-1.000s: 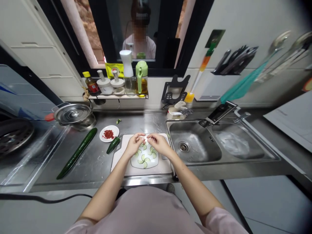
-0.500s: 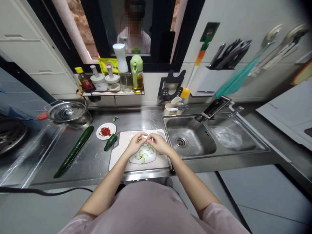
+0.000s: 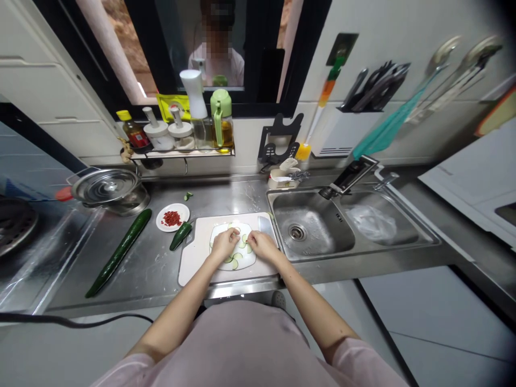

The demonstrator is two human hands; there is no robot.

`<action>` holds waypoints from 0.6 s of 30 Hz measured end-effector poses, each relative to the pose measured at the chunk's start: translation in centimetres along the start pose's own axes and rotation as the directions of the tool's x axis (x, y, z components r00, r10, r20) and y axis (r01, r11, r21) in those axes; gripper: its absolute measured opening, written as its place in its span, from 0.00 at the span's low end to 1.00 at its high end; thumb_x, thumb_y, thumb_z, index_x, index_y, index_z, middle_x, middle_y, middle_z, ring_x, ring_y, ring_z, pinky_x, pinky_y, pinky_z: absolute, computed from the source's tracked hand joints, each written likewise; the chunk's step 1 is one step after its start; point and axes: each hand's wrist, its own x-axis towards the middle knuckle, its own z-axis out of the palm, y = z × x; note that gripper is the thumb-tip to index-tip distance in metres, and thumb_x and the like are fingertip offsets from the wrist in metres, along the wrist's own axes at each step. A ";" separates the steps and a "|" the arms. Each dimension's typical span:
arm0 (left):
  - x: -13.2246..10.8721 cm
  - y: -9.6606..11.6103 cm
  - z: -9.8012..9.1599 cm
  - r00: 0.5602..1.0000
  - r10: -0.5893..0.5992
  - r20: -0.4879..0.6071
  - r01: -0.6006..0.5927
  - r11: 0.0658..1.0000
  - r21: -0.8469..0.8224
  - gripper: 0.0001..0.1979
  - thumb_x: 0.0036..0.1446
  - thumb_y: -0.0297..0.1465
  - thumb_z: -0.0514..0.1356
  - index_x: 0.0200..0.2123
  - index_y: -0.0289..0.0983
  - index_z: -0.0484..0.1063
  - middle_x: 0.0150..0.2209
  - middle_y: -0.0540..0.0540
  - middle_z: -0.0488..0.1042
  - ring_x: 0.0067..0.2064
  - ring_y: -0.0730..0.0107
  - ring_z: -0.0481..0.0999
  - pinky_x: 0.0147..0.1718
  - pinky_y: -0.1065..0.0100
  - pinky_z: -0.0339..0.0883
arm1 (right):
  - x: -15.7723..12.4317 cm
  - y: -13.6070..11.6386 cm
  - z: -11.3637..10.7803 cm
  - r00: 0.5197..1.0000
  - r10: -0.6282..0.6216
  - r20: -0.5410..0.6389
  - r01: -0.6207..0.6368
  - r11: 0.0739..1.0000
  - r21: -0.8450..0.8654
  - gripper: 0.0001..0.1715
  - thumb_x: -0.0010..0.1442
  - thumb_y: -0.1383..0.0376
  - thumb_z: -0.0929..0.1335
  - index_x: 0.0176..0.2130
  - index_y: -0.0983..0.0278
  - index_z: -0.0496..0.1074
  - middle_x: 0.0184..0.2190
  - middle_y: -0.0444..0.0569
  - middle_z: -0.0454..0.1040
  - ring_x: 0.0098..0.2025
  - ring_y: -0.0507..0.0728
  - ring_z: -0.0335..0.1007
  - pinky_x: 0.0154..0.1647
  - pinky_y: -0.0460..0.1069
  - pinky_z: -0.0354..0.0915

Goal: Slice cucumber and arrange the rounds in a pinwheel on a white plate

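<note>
Both hands are hovering low over a white plate (image 3: 216,234) that is sitting on a pale cutting board (image 3: 193,263) on the steel bench (image 3: 153,269), just left of the sink (image 3: 322,231). The left hand (image 3: 224,244) is resting curled over the plate's left half, fingers bent down onto the cucumber slices (image 3: 237,259), and the right hand (image 3: 261,244) is lying at the plate's right edge with its fingertips pinched toward the middle. The two hands are sitting close together, nearly touching; whether either one is gripping a slice is too small to tell. The slices are thin half-moons lying flat in a ring, their curved edges turning round the plate like a pinwheel, so they are sharing no single direction.

The board's long axis is running left to right along the bench edge. Just beside its upper left corner a short cucumber piece (image 3: 180,235) is lying aslant, pointing up and right. Further left, a whole cucumber (image 3: 119,251) is lying on the same diagonal, its far end pointing toward a lidded pot (image 3: 105,188). Between them a small dish of red chilli (image 3: 172,217) is standing.
</note>
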 end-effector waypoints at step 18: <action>1.0 1.8 2.2 0.986 -0.092 0.139 0.041 0.942 0.332 0.09 0.60 0.33 0.53 0.37 0.42 0.74 0.39 0.47 0.79 0.47 0.61 0.74 0.49 0.61 0.57 | 0.9 -0.8 0.6 0.972 0.112 0.208 -0.041 0.947 -0.319 0.16 0.67 0.62 0.57 0.47 0.63 0.69 0.47 0.54 0.73 0.46 0.57 0.69 0.41 0.47 0.57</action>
